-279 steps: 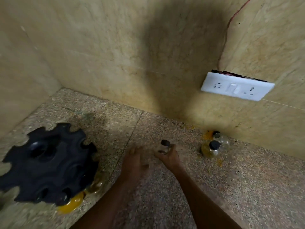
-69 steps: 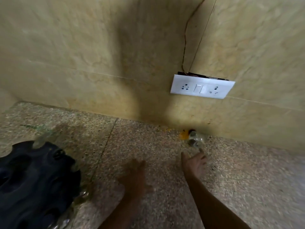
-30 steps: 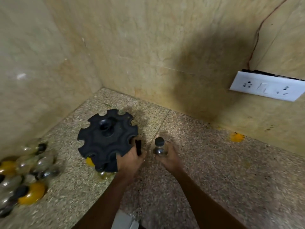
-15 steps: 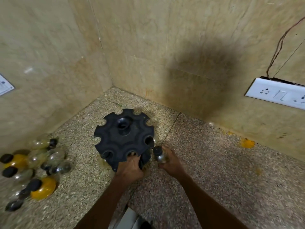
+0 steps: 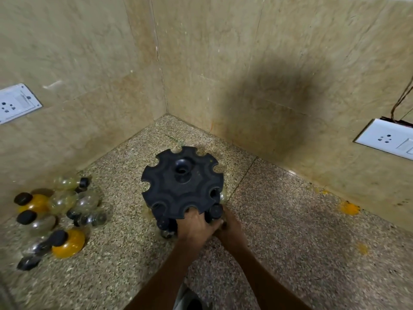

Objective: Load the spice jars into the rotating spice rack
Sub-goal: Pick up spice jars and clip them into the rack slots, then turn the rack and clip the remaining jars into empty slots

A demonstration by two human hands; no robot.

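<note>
Now right hand (image 5: 231,229) presses jar (image 5: 216,210) against rack (image 5: 182,183), beside left hand (image 5: 195,227).

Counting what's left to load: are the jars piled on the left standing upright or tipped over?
Tipped over. The loose jars lie on their sides on the counter, black caps pointing sideways in different directions.

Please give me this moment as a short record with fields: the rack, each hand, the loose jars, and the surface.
rack: black rotating spice rack, upright on the floor near the wall corner
left hand: left hand on the rack's near edge, steadying it
right hand: right hand holds a black-capped jar at a near-side slot
loose jars: pile of jars lying to the left, some with yellow contents
surface: speckled stone floor, with yellow powder stains
</note>
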